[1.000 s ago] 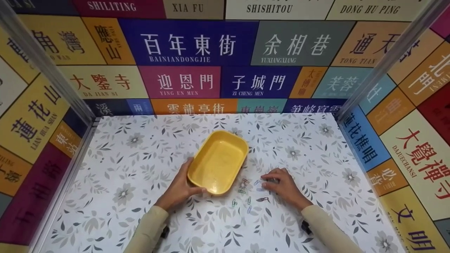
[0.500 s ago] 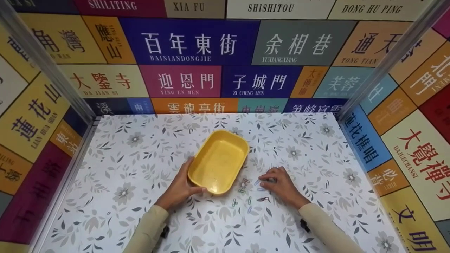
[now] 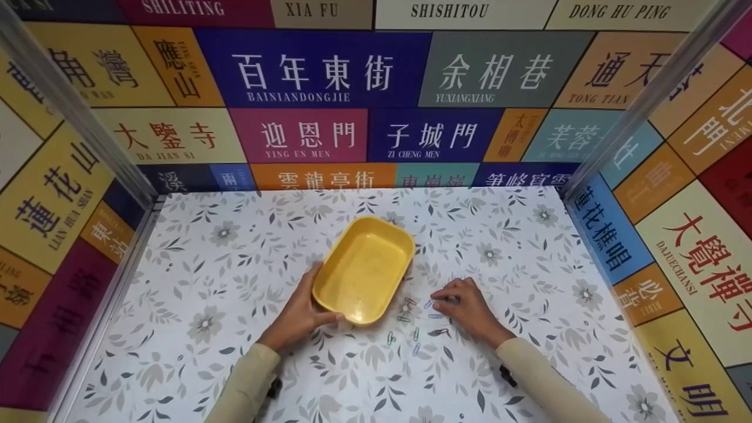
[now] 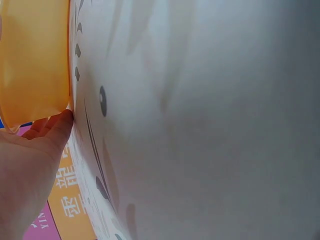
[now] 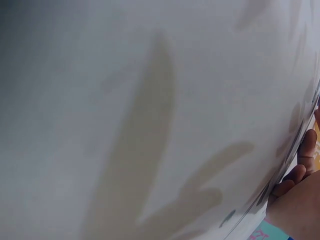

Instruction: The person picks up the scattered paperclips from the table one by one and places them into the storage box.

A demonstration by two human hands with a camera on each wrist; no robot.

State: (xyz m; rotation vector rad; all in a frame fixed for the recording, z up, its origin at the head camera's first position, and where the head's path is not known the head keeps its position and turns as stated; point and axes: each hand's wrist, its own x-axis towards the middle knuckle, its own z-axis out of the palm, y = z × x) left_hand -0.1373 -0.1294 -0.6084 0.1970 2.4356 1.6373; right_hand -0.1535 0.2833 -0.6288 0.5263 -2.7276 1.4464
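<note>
My left hand (image 3: 301,314) holds a yellow rectangular tray (image 3: 365,270) by its near left corner, thumb at the front edge and fingers along the side. In the left wrist view, the fingers (image 4: 60,129) reach against the tray's wall (image 4: 35,60) close to the tabletop. My right hand (image 3: 472,309) is low over the table, thumb and index fingertips right at one end of a blue paper clip (image 3: 428,304); I cannot tell whether they pinch it. Another blue paper clip (image 3: 434,316) lies just below it. In the right wrist view, curled fingers (image 5: 296,174) show at the edge.
Several more paper clips lie scattered between the hands: a red one (image 3: 410,302), green ones (image 3: 416,334), a dark red one (image 3: 438,332) and a blue one (image 3: 416,350). The white tabletop (image 3: 247,352) has a leaf pattern. Panels with lettering (image 3: 317,70) enclose the back and sides.
My right hand has shifted slightly left, bringing its fingertips to the blue paper clip. The left hand and the tray have stayed in place.
</note>
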